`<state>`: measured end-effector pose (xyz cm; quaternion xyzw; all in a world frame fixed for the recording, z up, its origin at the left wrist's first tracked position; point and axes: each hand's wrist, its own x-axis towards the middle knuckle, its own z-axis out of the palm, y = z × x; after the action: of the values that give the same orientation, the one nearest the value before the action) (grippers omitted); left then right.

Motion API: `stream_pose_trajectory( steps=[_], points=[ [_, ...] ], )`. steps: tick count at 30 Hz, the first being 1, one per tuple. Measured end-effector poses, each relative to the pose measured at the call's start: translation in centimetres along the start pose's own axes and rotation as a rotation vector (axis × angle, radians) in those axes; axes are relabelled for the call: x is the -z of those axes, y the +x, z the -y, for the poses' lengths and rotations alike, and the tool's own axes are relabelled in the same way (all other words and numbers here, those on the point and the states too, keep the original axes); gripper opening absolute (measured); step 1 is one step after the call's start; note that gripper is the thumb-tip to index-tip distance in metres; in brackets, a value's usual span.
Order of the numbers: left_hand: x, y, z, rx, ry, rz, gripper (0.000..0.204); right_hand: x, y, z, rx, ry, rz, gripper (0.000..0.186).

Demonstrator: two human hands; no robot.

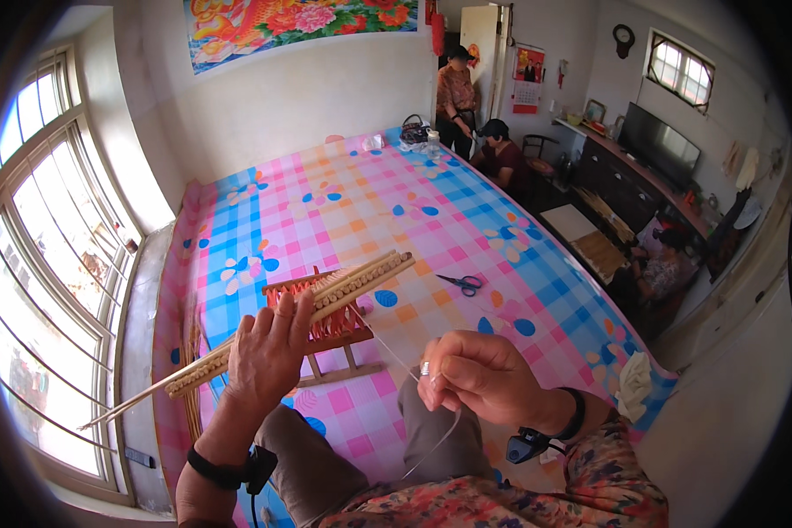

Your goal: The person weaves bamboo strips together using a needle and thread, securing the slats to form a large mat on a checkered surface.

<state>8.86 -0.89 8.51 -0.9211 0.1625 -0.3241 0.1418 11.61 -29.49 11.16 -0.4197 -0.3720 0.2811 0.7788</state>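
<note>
A long, narrow bundle of pale stalks [361,286], with a row of knobbly stitches along it, slants across in front of me. My left hand [268,352] is closed over its middle, fingers on top; the thumb is hidden. My right hand [480,378] is held to the right of the bundle, its fingertips pinched on a thin pale thread [385,345]. This thread runs from the bundle to the pinch, and a loose length hangs below toward my lap. Beneath the bundle stands a small wooden frame [339,341] laced with red strands, like a low stool.
A checked, flowered sheet [326,229] covers the wide surface I sit on. Dark scissors [462,283] lie on it beyond my right hand. A crumpled pale cloth [634,387] is at the right edge. Thin stalks [191,378] lie by the window. Several people are at the far right.
</note>
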Motion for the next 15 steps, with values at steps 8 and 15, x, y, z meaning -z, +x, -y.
stream_pose_trajectory(
  steps=[8, 15],
  points=[
    [2.2, 2.7, 1.0, 0.024, -0.001, 0.009, 0.053, 0.1, -0.3, 1.2, 0.107, -0.150, 0.014, 0.017],
    [0.4, 4.2, 3.8, 0.038, -0.063, -0.033, 0.047, 2.2, 1.1, 2.0, 0.408, -0.214, -0.241, 0.022]
  ],
)
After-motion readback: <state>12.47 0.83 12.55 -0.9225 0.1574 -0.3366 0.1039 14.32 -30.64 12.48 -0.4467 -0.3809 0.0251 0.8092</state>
